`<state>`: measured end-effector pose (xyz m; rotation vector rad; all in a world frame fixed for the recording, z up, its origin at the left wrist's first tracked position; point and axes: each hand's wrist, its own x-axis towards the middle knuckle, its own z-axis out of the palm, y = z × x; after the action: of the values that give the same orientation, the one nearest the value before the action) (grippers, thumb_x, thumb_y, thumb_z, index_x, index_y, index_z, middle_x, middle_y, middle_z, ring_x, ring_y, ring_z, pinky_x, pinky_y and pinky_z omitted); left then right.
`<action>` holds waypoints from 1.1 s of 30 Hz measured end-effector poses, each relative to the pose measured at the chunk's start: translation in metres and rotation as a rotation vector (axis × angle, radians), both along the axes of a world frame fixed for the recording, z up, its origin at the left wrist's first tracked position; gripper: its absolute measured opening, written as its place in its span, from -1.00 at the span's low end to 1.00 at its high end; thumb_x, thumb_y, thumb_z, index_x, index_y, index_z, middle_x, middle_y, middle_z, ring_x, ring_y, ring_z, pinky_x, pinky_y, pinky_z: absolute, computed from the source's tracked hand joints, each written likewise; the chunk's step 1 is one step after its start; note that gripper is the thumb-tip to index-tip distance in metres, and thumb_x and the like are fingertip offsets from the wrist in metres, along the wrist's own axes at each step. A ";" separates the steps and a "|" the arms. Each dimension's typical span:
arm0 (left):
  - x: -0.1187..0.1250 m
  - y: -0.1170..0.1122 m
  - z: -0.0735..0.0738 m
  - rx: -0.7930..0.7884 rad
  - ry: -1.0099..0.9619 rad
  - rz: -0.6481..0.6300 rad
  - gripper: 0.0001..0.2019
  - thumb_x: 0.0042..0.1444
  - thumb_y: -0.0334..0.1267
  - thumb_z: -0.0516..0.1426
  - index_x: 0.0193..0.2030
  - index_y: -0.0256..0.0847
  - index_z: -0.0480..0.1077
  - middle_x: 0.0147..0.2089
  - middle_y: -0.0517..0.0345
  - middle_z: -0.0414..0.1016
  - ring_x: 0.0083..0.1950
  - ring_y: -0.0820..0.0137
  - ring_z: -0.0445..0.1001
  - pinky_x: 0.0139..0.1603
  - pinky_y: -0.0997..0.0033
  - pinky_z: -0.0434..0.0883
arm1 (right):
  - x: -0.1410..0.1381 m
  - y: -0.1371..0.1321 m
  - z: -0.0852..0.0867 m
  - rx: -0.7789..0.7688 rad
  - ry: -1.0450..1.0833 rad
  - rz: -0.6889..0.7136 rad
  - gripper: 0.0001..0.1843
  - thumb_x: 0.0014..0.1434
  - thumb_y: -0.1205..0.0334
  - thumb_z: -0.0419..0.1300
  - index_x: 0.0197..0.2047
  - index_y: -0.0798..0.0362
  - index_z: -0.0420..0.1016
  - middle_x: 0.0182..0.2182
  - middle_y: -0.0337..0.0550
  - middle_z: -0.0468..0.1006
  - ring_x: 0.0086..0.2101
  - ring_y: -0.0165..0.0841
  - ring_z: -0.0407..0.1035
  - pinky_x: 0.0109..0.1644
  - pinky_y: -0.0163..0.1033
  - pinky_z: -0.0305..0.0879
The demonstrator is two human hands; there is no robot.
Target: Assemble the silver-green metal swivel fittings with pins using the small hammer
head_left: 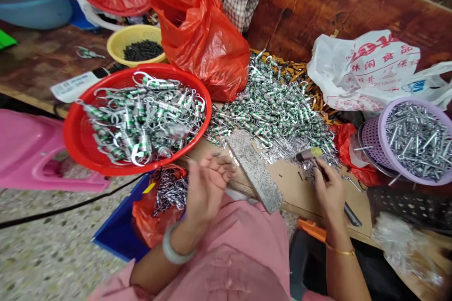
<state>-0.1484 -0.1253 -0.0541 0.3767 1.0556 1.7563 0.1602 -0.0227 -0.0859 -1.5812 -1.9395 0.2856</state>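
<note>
My right hand (330, 193) grips a dark-handled metal tool (348, 211) whose yellow-taped head (310, 153) rests at the edge of a heap of small silver-and-green metal clips (271, 108). The heap lies on a cardboard sheet (300, 183). My left hand (208, 183) is raised above a speckled grey stone slab (254, 171), fingers apart, with nothing visible in them. A red plastic basket (68, 136) heaped with more clips stands left of the slab.
A yellow basket (116, 44) holds small black parts, and a purple basket (379, 122) holds silver pins. Red (201, 42) and white (374, 68) plastic bags crowd the wooden bench (310, 14). A blue crate (120, 230) and pink stool (35, 150) stand below its edge.
</note>
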 end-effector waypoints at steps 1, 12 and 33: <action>0.001 0.012 0.000 0.019 0.122 -0.077 -0.61 0.26 0.18 0.11 -0.11 -0.12 0.43 -0.28 0.11 0.59 -0.30 0.32 0.55 -0.26 0.31 0.51 | 0.000 0.013 -0.005 -0.014 -0.035 -0.002 -0.59 0.33 0.08 0.08 0.10 0.06 0.59 -0.05 0.07 0.65 -0.11 -0.15 0.52 0.04 0.00 0.41; 0.014 0.159 -0.003 -0.092 1.571 -0.376 -0.78 0.04 -0.58 0.18 -0.21 -0.23 0.45 -0.19 -0.07 0.53 -0.05 0.09 0.47 0.00 0.13 0.37 | -0.007 0.080 -0.009 0.090 -0.238 -0.047 -0.64 0.28 0.20 0.07 -0.01 0.09 0.62 -0.11 0.11 0.58 -0.06 -0.08 0.38 0.06 0.07 0.29; 0.029 0.040 -0.008 0.134 1.433 -0.671 -0.82 0.24 -0.34 0.20 -0.03 -0.12 0.50 -0.11 -0.01 0.56 -0.04 0.12 0.48 -0.01 0.18 0.39 | -0.065 -0.013 0.007 -0.528 0.176 0.317 -0.64 0.42 0.01 0.04 -0.16 0.01 0.59 -0.39 -0.21 0.59 -0.37 -0.31 0.47 -0.23 -0.25 0.35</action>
<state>-0.1190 -0.0851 -0.0619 1.9816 1.4483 0.7607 0.0953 -0.0359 -0.0792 -1.4768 -2.0721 1.1058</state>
